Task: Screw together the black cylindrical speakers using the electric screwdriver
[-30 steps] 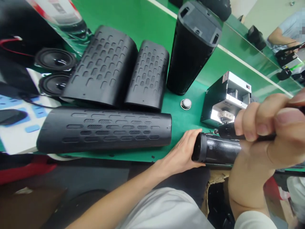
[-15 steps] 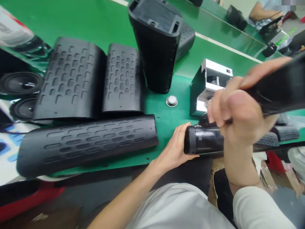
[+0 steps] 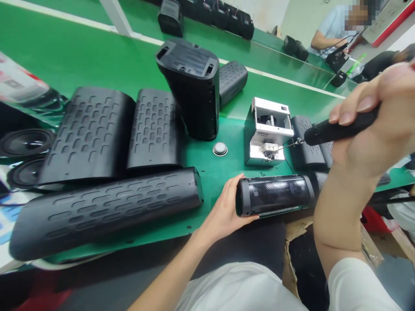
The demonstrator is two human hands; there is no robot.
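My left hand [image 3: 222, 209] grips the left end of a black cylindrical speaker [image 3: 275, 192] lying on its side near the table's front edge. Perforated round patches show through its glossy front. My right hand [image 3: 366, 116] is wrapped around a black electric screwdriver [image 3: 337, 128], held above the table at the right. Its thin bit points left, with the tip at the outlet of a silver screw feeder [image 3: 259, 134]. Whether a screw sits on the tip is too small to tell. A small round metal-rimmed part [image 3: 220, 149] lies left of the feeder.
Several black textured speaker shells [image 3: 89, 131] stand at the left, and a long one [image 3: 106, 211] lies before them. A tall black housing [image 3: 194, 95] stands upright behind. Loose speaker drivers [image 3: 27, 142] sit at far left. A person [image 3: 330, 32] works across the table.
My right hand has moved the screwdriver up and right, bringing its bit tip into view at the screw feeder. My left hand stays on the speaker while the view has shifted.
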